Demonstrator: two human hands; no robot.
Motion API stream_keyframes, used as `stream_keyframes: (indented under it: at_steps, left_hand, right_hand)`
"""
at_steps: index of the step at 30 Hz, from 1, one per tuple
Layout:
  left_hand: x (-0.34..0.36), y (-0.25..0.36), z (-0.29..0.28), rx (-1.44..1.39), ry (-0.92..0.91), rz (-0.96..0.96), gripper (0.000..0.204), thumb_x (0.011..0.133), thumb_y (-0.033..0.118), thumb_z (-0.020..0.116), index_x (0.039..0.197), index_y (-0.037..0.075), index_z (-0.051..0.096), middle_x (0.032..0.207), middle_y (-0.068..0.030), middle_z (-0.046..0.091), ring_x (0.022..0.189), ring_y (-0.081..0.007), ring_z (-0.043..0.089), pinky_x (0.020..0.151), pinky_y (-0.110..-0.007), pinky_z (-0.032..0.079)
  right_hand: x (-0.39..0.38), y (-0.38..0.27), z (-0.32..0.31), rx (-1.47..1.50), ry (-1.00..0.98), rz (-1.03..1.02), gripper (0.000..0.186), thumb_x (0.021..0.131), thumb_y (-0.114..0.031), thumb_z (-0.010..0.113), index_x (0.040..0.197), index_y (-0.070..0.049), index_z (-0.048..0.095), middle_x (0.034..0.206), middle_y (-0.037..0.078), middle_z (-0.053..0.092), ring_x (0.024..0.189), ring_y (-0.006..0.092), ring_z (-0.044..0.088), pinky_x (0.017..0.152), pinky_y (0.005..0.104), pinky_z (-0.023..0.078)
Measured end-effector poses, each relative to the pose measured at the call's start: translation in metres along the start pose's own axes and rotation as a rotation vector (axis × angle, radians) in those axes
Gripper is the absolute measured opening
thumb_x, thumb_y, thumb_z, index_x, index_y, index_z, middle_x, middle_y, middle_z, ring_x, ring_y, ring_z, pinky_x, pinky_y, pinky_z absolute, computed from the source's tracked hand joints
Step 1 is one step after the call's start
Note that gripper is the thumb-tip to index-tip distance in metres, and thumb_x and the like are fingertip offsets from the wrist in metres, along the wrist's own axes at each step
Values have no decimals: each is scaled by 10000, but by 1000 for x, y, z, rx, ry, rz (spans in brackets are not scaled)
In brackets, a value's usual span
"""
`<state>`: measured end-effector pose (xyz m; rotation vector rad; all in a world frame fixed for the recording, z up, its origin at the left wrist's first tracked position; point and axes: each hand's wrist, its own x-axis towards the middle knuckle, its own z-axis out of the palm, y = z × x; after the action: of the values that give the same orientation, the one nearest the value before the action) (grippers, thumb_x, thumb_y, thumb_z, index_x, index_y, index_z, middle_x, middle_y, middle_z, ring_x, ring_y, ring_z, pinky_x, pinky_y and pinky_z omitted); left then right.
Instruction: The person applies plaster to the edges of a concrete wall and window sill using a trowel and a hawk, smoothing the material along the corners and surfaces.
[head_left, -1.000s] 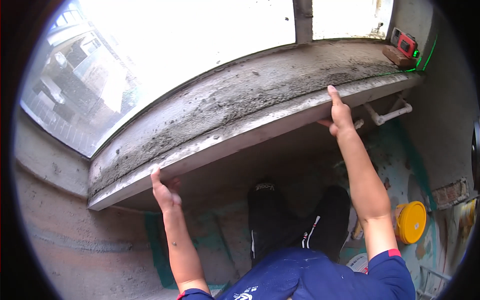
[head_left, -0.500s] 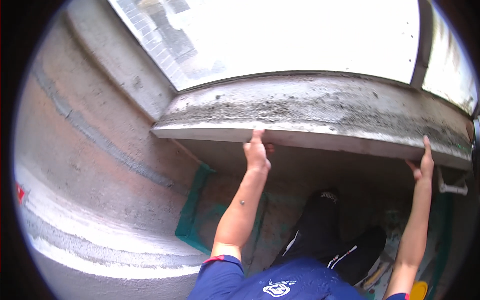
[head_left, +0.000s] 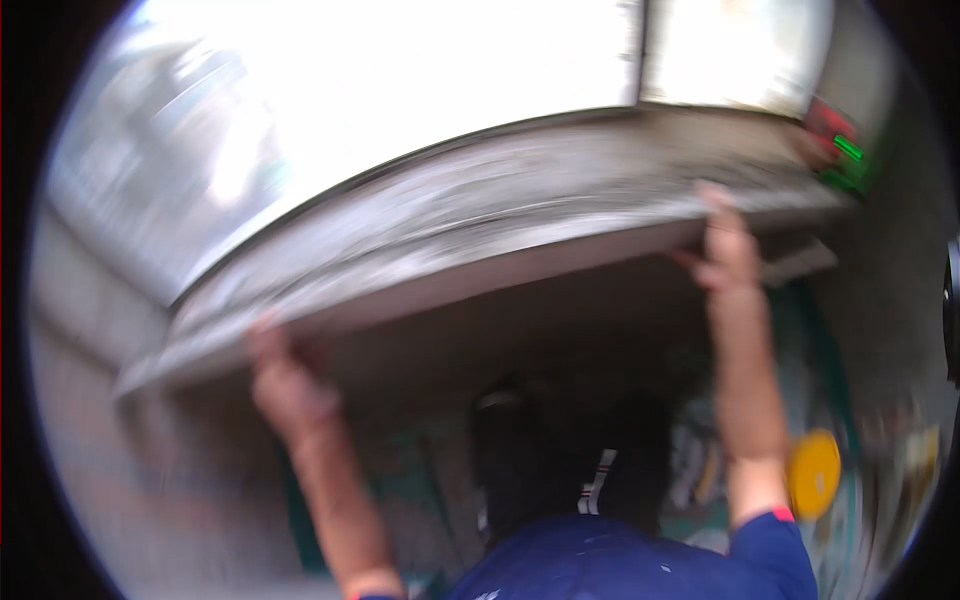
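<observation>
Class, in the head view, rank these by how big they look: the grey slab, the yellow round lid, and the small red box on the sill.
1. Grey slab, by far the largest, spanning most of the picture.
2. Yellow round lid.
3. Small red box, though blur and its greater distance make the last two uncertain.

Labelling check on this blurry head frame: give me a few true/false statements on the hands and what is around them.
1. Both hands touch the long grey concrete window ledge. True: left hand and right hand are on its front edge.
2. The right hand holds the round yellow disc. False: the round yellow disc lies low down, beside the right forearm.
3. A small red device with green lights sits at the ledge's right end. True.
4. The person wears long grey sleeves. False: short dark blue sleeves, forearms bare.
</observation>
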<state>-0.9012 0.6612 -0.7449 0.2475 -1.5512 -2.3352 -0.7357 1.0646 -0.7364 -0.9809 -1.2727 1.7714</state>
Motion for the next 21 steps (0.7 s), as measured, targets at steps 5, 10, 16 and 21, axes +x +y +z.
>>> stream_keyframes:
  at_steps: [5,10,16,21]
  left_hand:
    - [82,23,-118,-165,-283,98,529,842,320,658,1299,94,520,1055,-63,648,851,-187,614,790,-330,490]
    - [-21,43,-26,-360,-299,24,292,892,331,561,848,60,660,769,-75,638,713,-243,603,652,-400,496]
    - [-39,49,-99,-370,-476,-286,454,833,269,552,1145,-59,586,1201,-211,592,1139,-357,522,1012,-480,374]
    - [-16,41,-190,-146,-234,-604,378,844,280,595,1072,-20,632,1094,-159,654,1097,-326,553,984,-480,389]
  right_hand:
    - [-17,7,0,332,-128,-89,441,832,-465,662,914,-32,656,823,24,585,580,120,546,349,255,398]
    - [-44,-14,-58,412,-197,-80,508,888,-417,586,1237,-62,488,1113,77,597,1036,215,593,807,446,544]
    - [-84,4,-75,655,-91,43,334,876,-297,599,1106,-61,547,1030,60,601,960,176,589,824,358,489]
    - [-124,-7,-112,587,63,71,605,720,-213,543,1272,17,449,1231,145,554,1149,291,520,1018,407,386]
